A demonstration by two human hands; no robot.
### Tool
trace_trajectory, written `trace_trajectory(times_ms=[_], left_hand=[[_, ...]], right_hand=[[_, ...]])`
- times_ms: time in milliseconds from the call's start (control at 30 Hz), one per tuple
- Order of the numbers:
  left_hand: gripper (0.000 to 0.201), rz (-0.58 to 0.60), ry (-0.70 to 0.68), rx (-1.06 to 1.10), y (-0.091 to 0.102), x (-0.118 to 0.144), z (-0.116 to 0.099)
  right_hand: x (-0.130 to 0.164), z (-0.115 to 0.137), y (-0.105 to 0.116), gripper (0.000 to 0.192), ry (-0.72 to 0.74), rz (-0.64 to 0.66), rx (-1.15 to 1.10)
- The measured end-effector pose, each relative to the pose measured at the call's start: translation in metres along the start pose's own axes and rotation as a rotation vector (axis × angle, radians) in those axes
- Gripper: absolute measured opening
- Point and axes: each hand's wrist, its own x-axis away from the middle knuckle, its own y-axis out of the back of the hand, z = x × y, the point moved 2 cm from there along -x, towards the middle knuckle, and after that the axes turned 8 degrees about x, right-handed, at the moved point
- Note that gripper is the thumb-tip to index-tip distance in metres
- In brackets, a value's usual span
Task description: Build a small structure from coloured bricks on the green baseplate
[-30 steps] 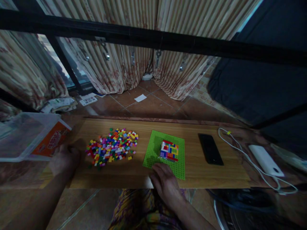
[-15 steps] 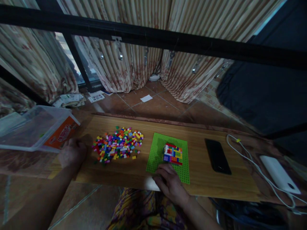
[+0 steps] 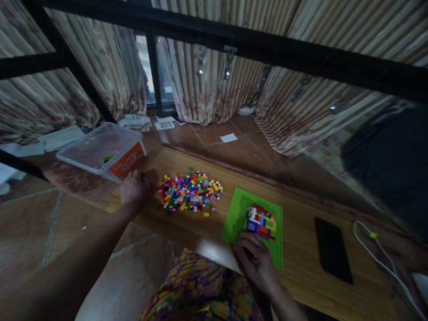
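Observation:
My left hand (image 3: 135,187) rests closed on the wooden board, between the clear plastic bin and a heap of small coloured building bricks (image 3: 190,191). Its curled fingers hide whatever may be inside. My right hand (image 3: 257,258) lies over the near edge of a green studded baseplate (image 3: 232,223), fingers bent and pressed together. Anything in that hand is out of sight. Just beyond its fingertips, a low block of multicoloured bricks (image 3: 262,221) stands on the baseplate, red along its far and near sides. A single yellow brick (image 3: 206,214) lies apart from the heap.
The clear bin (image 3: 100,147) with an orange label stands left of the heap. A black phone (image 3: 332,249) lies on the wooden board (image 3: 301,276) at right, near a white cable (image 3: 381,254). Papers (image 3: 229,137) lie on the tiled floor beyond, below a dark rail and striped curtains.
The camera view has turned left, so the scene appears shifted right and tilted. Both hands keep about the same places beside the heap and at the baseplate.

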Motion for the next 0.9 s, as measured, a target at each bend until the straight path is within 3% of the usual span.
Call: trace_trajectory(times_ms=[200,367,633,900], left_hand=[[0.032,-0.019,-0.003,0.031,-0.003,0.0,0.002],[0.03,-0.022,0.0,0.057,-0.004,-0.001,0.003],[0.029,-0.024,-0.01,0.056,-0.005,-0.001,0.005],[0.031,-0.029,-0.005,0.03,-0.005,-0.002,0.005]], right_hand=[[-0.003,-0.005,0.003,0.014,0.009,-0.003,0.019],[-0.004,0.009,-0.004,0.014,-0.047,-0.043,0.055],[-0.043,0.048,-0.043,0.017,-0.03,-0.127,0.042],[-0.081,0.048,-0.079,0.019,-0.053,-0.066,0.216]])
